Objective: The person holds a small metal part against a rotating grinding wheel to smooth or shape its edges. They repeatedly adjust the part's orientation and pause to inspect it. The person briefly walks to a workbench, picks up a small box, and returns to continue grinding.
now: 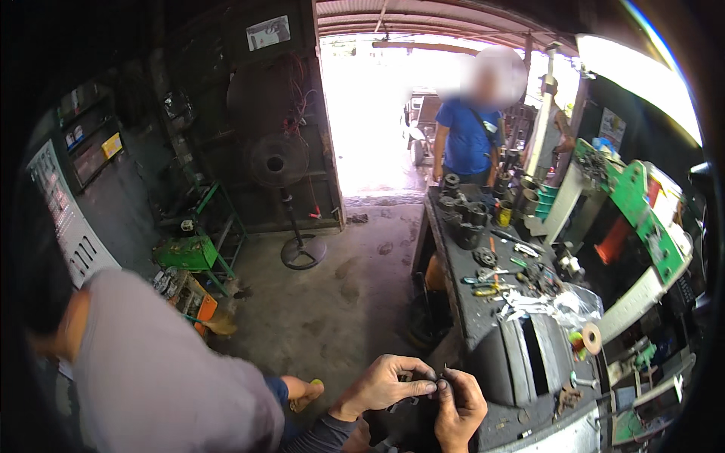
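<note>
In front of me, beside the near end of the workbench, my two hands meet at their fingertips. A small dark piece sits between them, too small and too covered to name. My left hand pinches it with thumb and forefinger from the left. From the right, the thumb and fingers of my right hand close on the same piece. Just right of my hands, a large black curved housing with a slot stands on the bench. Something dark below my hands is partly hidden.
Wrenches, pliers and dark cylindrical parts crowd the bench. A green press frame rises at right. Close at left, a person in a grey shirt bends over. A person in blue stands beyond the bench. A fan stands by the doorway.
</note>
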`<action>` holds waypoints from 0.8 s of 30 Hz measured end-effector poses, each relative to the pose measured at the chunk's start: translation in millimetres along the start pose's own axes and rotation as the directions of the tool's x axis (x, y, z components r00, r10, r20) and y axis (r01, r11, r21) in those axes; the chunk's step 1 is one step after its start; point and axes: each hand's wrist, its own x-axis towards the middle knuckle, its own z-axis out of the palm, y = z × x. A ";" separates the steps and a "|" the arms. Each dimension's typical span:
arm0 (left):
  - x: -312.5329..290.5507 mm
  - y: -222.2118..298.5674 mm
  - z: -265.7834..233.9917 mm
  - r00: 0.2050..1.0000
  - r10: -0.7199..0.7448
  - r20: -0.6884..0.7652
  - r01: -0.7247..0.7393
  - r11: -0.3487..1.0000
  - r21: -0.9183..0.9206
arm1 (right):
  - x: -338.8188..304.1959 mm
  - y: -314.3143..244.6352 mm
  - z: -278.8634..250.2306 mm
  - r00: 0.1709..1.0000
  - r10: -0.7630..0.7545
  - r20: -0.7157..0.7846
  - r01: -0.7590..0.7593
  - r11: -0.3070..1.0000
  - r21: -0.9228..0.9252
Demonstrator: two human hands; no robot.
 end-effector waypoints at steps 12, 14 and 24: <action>199.9 27.6 -279.3 0.951 0.072 -0.301 -0.016 0.982 0.186 | 249.5 147.6 237.9 0.943 0.276 0.186 -0.288 0.956 0.045; 236.0 44.6 -328.6 0.971 0.075 -0.227 -0.035 0.984 0.175 | 295.2 162.2 268.8 0.961 0.189 0.202 -0.192 0.981 -0.005; 478.3 59.0 -530.3 0.945 -0.106 -0.308 0.122 0.992 0.033 | 532.8 322.3 421.0 0.977 -0.021 0.211 0.058 0.983 -0.174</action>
